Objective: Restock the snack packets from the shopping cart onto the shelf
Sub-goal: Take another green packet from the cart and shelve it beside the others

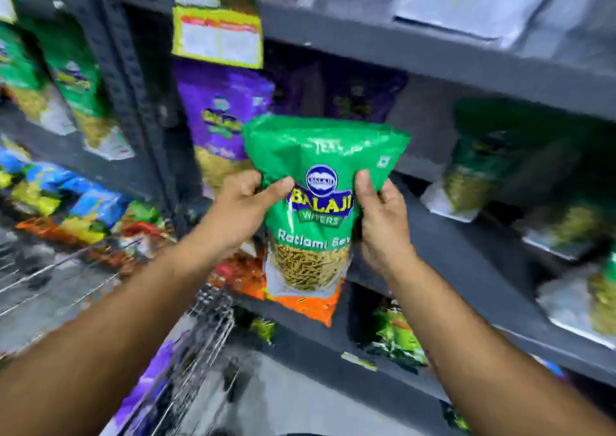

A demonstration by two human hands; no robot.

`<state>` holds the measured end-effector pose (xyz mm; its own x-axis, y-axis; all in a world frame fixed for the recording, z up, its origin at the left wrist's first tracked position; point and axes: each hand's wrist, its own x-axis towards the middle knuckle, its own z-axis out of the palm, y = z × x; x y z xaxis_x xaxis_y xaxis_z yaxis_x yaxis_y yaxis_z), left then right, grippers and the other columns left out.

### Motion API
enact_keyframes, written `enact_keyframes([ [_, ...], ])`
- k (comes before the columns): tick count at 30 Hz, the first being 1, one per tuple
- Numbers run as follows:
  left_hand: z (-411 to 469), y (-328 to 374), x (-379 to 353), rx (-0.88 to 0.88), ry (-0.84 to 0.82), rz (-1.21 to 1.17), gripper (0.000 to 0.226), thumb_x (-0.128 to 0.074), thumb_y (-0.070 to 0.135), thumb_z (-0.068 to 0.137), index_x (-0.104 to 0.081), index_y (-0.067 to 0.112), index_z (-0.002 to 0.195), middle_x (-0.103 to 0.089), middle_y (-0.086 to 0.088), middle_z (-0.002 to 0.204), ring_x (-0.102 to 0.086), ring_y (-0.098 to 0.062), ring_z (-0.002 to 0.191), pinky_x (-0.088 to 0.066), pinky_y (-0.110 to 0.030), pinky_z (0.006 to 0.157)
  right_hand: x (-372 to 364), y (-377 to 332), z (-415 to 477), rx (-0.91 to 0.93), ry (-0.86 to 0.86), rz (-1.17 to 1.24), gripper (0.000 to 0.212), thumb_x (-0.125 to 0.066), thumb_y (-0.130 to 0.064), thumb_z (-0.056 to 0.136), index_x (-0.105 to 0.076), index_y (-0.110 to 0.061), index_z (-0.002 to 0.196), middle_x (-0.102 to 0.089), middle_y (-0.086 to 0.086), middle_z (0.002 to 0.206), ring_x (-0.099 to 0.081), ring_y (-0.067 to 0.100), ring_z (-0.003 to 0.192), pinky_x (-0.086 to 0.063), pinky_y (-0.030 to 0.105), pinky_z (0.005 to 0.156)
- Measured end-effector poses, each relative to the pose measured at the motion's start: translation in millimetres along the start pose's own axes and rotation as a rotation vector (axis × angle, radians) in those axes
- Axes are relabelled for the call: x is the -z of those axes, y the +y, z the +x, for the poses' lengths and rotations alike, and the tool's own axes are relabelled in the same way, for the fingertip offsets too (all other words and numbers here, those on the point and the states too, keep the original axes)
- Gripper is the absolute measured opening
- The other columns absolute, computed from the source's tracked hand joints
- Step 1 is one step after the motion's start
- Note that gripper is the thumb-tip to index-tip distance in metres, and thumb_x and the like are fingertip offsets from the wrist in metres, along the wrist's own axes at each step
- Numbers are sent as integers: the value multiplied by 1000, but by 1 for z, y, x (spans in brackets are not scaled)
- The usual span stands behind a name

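Both hands are up in front of the shelving, holding one green snack packet [316, 209] upright between them. The left hand [240, 212] grips its left edge, thumb laid across the front near the logo; the right hand [383, 222] pinches the right edge, fingers curled behind. The packet reads "Balaji Wafers, Ratlami Sev", with a clear window low down and an orange bottom seam that hangs free, touching nothing.

It is held just in front of the dark middle shelf [466, 235]. Behind it stands a purple packet [223, 115] hard against the upright post [133, 79]. To the right, past a bare stretch of shelf board, green packets [473, 169] lean in a row, well apart from the held one. The shelf above [433, 52] overhangs close over the packet's top fold.

Below left, the wire shopping cart [200, 329] sits just beside the shelf front, its rim under the left forearm, with purple wrapping showing inside. The surroundings are blurred.
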<state>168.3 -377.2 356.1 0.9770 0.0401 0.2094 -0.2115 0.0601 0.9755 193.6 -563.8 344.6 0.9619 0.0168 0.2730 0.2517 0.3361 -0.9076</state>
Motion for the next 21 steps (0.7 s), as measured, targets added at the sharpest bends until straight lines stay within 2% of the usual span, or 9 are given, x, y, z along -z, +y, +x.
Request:
enact_keyframes([
  [2,8,-10,-51,6,-54,-30,14,-61,9,88,-71,14,80,-75,13,72,-63,-6,73,-53,-21,67,45,-13,-11,44,77,-35,24,-62,-36,86,-70,-22,104,-75,1,107,-68,21,99,-56,39,87],
  [4,16,-21,-95,23,-96,-62,17,-61,7,89,-71,16,78,-75,15,73,-64,1,68,-54,-15,64,84,-26,-19,64,160,-40,26,-60,-31,89,-67,-17,110,-75,3,108,-69,21,97,-57,37,83],
  [7,26,-34,-166,53,-174,-93,8,-61,10,89,-68,8,90,-74,4,85,-65,-8,76,-55,-26,73,143,-48,-26,110,272,-49,29,-59,-27,90,-64,-12,114,-75,6,108,-70,22,95,-57,35,79],
  [9,30,-41,-203,73,-213,-123,7,-61,12,90,-67,12,91,-73,0,88,-67,-9,76,-56,-29,74,173,-58,-26,132,303,-49,20,-57,-23,92,-66,-18,109,-76,2,104,-71,19,93,-58,33,77],
  [12,35,-46,-256,74,-261,-123,7,-61,14,90,-68,16,89,-73,1,89,-67,-11,79,-56,-34,78,219,-71,-25,141,365,-45,18,-54,-20,95,-63,-21,110,-76,-2,102,-71,16,92,-59,31,77],
  [14,38,-49,-276,72,-268,-111,7,-61,13,90,-67,14,93,-73,-3,92,-67,-16,81,-56,-39,82,239,-73,-22,128,387,-48,25,-57,-25,93,-61,-17,116,-74,2,108,-70,19,96,-59,35,81],
  [17,45,-52,-297,68,-253,-107,10,-60,11,91,-64,8,99,-70,-14,100,-65,-24,89,-54,-49,89,258,-74,-17,91,412,-38,49,-66,-37,85,-56,-11,125,-70,12,118,-68,29,103,-56,46,87],
  [21,50,-56,-306,65,-219,-126,8,-60,11,90,-64,9,97,-70,-15,100,-65,-26,90,-53,-49,89,269,-73,-11,76,398,-48,42,-64,-35,86,-58,-14,122,-71,11,117,-68,32,105,-57,46,86],
])
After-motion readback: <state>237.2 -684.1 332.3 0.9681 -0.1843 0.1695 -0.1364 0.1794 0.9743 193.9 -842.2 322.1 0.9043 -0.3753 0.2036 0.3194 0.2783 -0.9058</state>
